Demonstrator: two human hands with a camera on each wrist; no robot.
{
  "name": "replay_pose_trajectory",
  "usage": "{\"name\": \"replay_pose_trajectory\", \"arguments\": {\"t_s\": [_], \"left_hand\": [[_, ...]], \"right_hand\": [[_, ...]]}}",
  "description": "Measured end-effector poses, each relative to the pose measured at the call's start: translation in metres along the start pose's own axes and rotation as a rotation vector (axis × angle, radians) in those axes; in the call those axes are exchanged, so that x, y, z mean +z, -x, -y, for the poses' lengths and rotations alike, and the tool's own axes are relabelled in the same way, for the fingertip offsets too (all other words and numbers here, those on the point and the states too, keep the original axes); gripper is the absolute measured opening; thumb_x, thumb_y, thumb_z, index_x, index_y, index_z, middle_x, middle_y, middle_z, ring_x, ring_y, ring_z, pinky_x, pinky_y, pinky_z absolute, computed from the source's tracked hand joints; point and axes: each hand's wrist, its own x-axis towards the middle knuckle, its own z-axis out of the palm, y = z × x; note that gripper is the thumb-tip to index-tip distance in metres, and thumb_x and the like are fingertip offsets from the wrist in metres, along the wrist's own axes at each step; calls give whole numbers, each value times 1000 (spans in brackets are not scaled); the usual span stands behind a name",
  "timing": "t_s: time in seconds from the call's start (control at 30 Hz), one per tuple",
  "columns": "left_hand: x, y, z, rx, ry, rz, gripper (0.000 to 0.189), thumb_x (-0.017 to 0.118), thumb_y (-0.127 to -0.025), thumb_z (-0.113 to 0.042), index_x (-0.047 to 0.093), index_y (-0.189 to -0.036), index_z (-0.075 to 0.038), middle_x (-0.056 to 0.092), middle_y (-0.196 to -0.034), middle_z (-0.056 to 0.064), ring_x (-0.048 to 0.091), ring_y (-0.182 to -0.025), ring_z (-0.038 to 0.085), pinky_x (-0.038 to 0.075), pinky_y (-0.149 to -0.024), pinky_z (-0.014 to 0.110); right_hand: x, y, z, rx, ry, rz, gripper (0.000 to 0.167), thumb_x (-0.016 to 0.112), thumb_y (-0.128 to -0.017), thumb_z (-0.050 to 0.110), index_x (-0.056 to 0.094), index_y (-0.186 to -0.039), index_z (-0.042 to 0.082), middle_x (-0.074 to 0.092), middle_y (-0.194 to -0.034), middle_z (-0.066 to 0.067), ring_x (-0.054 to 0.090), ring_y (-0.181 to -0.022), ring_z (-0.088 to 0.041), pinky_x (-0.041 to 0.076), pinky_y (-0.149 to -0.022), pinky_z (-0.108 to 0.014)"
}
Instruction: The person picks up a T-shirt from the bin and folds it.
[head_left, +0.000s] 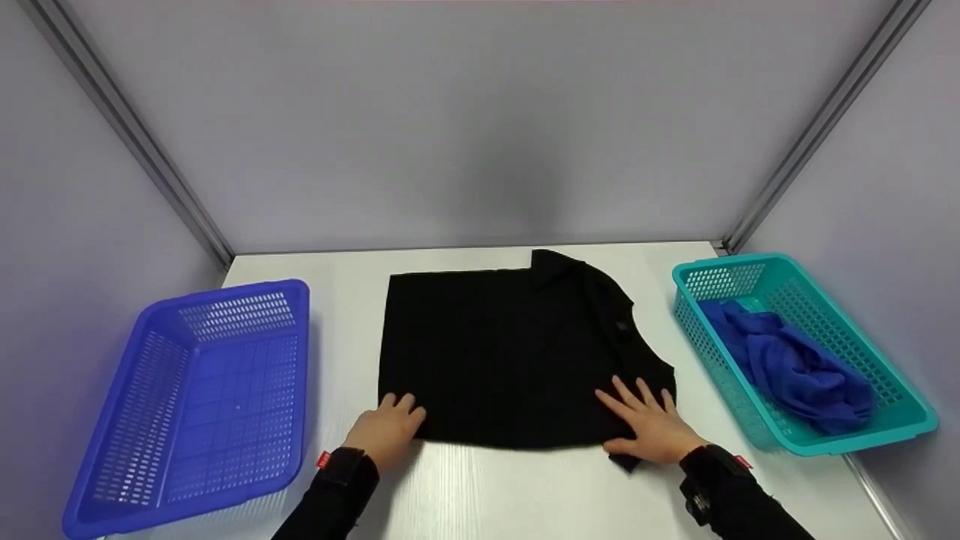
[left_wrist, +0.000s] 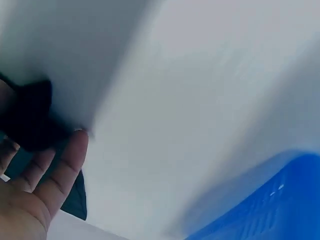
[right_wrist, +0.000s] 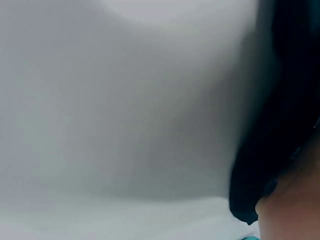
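Note:
A black collared shirt lies spread and folded on the white table, its collar at the far side and its straight hem to the left. At the near left corner my left hand pinches the edge; the left wrist view shows dark cloth between thumb and fingertips. My right hand rests with fingers spread on the near right part of the shirt. A small flap of black cloth pokes out under the right thumb. In the right wrist view, dark fabric runs along beside the hand.
A blue plastic basket, with nothing in it, stands to the left. On the right, a teal basket holds a crumpled blue cloth. Grey panels enclose the table at the back and both sides.

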Motion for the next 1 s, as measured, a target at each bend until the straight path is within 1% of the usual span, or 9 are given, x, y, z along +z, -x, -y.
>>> {"name": "replay_pose_trajectory", "arguments": {"t_s": [0.13,0.27,0.37,0.47,0.53,0.6,0.77,0.9,1.0], "left_hand": [[-8,-1,4,-57,54,-24,23,69,-89,10,61,-105,-4,62,-92,10,63,-78,29,57,-58,42],[-13,-2,10,-115,42,-95,21,68,-88,12,58,-99,-3,60,-86,11,61,-73,29,56,-57,44],[-16,-2,14,-144,38,-141,19,69,-90,7,57,-100,-3,60,-88,13,59,-78,30,56,-60,44],[-19,-2,16,-129,37,-155,21,74,-90,-4,59,-105,-2,58,-91,13,54,-83,30,53,-68,44],[-18,-1,18,-92,31,-164,27,78,-86,-8,60,-106,-1,57,-90,12,52,-82,29,51,-71,44],[-16,0,18,-56,22,-160,37,84,-82,-11,60,-109,-1,56,-92,13,51,-83,30,50,-73,45],[-11,5,14,-36,52,-61,64,96,-71,-24,59,-119,-5,55,-105,15,53,-93,32,54,-76,48],[-8,10,6,-44,94,34,51,88,-81,-16,56,-120,-10,54,-105,13,56,-89,30,56,-67,47],[-5,13,2,-38,41,38,37,79,-88,-5,56,-116,-11,54,-99,10,54,-84,27,55,-60,44]], "right_hand": [[1,-1,-4,37,114,-139,75,76,-96,33,44,-161,13,33,-169,-22,24,-152,-60,14,-113,-86],[4,0,-11,87,224,-388,81,86,-88,24,47,-158,9,44,-160,-27,39,-143,-61,26,-108,-86],[4,-1,-17,112,251,-553,80,92,-82,21,51,-148,4,54,-139,-31,57,-120,-57,42,-95,-76],[3,-1,-19,157,192,-593,70,91,-82,17,50,-137,0,55,-114,-29,63,-85,-49,51,-71,-62],[0,0,-19,222,87,-555,62,86,-86,17,47,-131,-1,56,-106,-28,62,-72,-44,49,-59,-55],[-4,1,-19,295,-66,-485,56,80,-92,14,43,-131,-2,60,-101,-28,62,-68,-40,49,-57,-51],[-20,-2,-19,418,-663,-342,58,64,-102,9,32,-150,1,62,-89,-11,60,-75,-23,50,-67,-36],[-33,-2,-19,423,-1175,-348,64,58,-108,10,26,-164,16,70,-90,0,65,-69,-14,60,-70,-33],[-41,1,-17,383,-1414,-388,51,58,-109,14,45,-158,24,73,-92,3,67,-70,-14,62,-72,-36]]}}
